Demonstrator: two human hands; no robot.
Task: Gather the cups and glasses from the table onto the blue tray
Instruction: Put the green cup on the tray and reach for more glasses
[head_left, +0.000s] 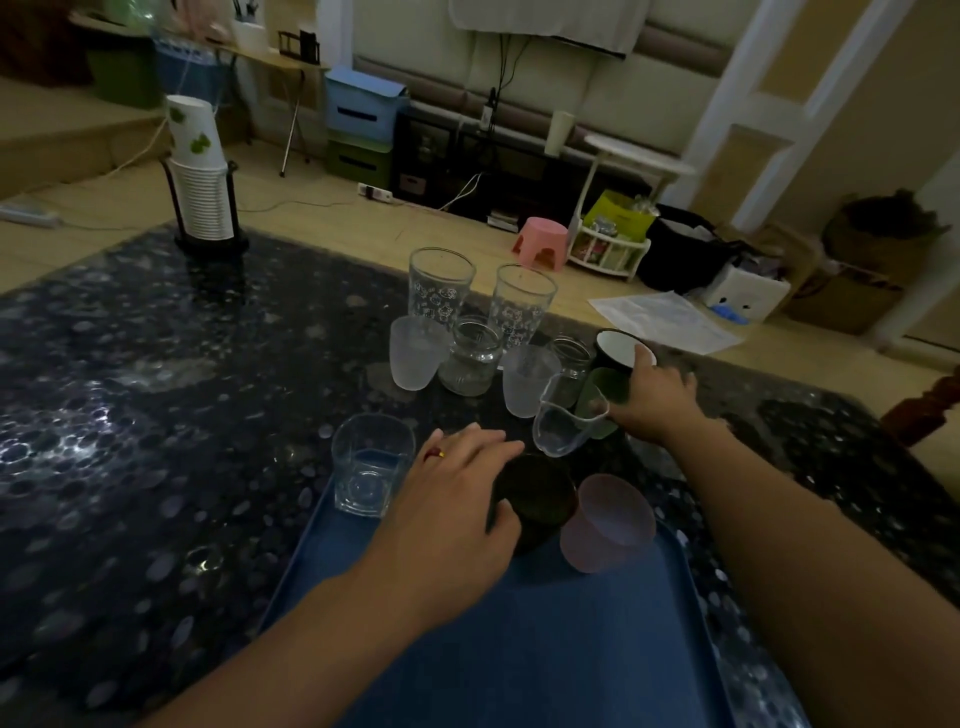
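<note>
Head view. The blue tray (519, 649) lies on the near edge of the dark, pebble-patterned counter (156, 415), directly below the person, so that each vessel travels only a short way from the cluster beyond it. Three vessels already stand along the tray's far edge: a square clear tumbler (371, 470) at the left, a dark cup (540, 499) in the middle and a frosted pink cup (608, 522) at the right, set close together, probably to leave the nearer tray surface free for the rest.

The left hand (457, 499) curls round the dark cup, thumb on its near side and fingers over its far rim; whether it is setting the cup down or steadying it cannot be told. The right hand (649, 400) reaches across to the black cup with a white interior (621, 356) at the right end of the cluster and grips it, thumb over the rim, a hold suited to lifting it clear of its neighbours.

On the counter, not yet gathered: two tall printed glasses (441, 283) at the back, two frosted white cups (413, 353), a ribbed glass jar (472, 358), a second small jar (571, 358), a clear measuring cup (566, 415) and a green translucent cup (602, 395) just beside the right hand. The task appears to be in its early part.

A rack of stacked paper cups (202, 192) stands well apart at the counter's far left corner.
</note>
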